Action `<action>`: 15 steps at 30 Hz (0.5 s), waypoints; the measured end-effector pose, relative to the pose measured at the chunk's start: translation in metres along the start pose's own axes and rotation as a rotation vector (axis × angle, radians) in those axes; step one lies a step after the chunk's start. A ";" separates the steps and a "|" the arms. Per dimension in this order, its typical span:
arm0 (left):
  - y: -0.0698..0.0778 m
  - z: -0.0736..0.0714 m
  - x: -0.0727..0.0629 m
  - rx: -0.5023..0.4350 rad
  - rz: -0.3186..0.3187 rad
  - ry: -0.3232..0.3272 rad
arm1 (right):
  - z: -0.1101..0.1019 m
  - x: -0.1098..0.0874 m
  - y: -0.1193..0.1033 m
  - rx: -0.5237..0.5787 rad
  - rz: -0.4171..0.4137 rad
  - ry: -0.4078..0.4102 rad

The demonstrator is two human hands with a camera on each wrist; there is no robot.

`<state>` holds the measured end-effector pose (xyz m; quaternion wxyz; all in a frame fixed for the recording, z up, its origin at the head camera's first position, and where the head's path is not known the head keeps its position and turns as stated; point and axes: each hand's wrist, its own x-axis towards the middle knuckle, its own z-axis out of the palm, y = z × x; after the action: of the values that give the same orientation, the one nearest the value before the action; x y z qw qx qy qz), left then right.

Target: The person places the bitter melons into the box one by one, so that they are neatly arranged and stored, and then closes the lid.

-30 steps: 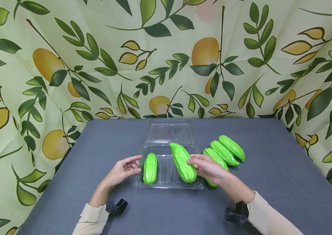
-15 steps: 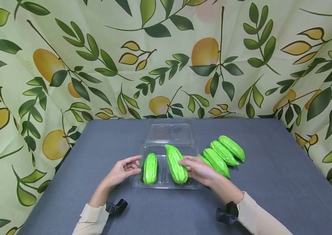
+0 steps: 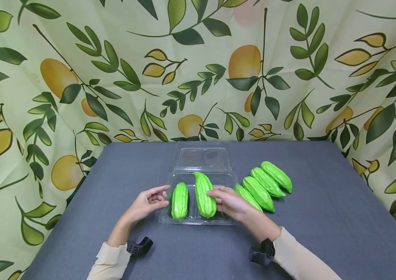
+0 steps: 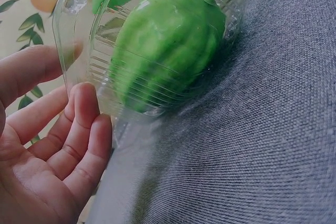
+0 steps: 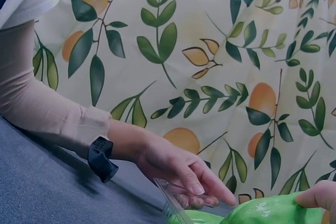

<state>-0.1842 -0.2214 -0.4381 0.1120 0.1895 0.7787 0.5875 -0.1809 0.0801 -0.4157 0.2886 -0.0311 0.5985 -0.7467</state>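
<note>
Gourd [image 3: 205, 198] now farther left over container [image 3: 222, 179], right fingers [image 3: 216, 193] pinching it, left fingers [image 3: 158, 189] loosely bent

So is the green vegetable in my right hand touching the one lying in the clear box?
Apart: the head view shows a bare strip of the clear box between the held vegetable and the lying one.

My right hand [image 3: 228, 201] covers one side of the green gourd [image 3: 203, 194] I hold, and I can't tell whether the underside touches the clear container [image 3: 198, 223]. It also hides part of the nearest loose gourd [image 3: 249, 197]. The right wrist view crops that hand to a fingertip; the left wrist view's edge cuts into my left hand [image 4: 58, 153]. Both sleeves [image 3: 112, 262] run out of the head view.
</note>
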 end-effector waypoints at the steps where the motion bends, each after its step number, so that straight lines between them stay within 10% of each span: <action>1: 0.000 0.000 0.000 0.000 0.000 0.000 | 0.001 0.001 0.000 -0.002 0.004 0.007; 15: 0.000 0.000 0.001 -0.010 0.014 0.003 | 0.016 0.018 0.002 -0.015 0.054 0.085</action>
<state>-0.1851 -0.2212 -0.4378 0.1076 0.1936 0.7747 0.5923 -0.1892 0.0574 -0.4186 0.2827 0.0149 0.6166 -0.7346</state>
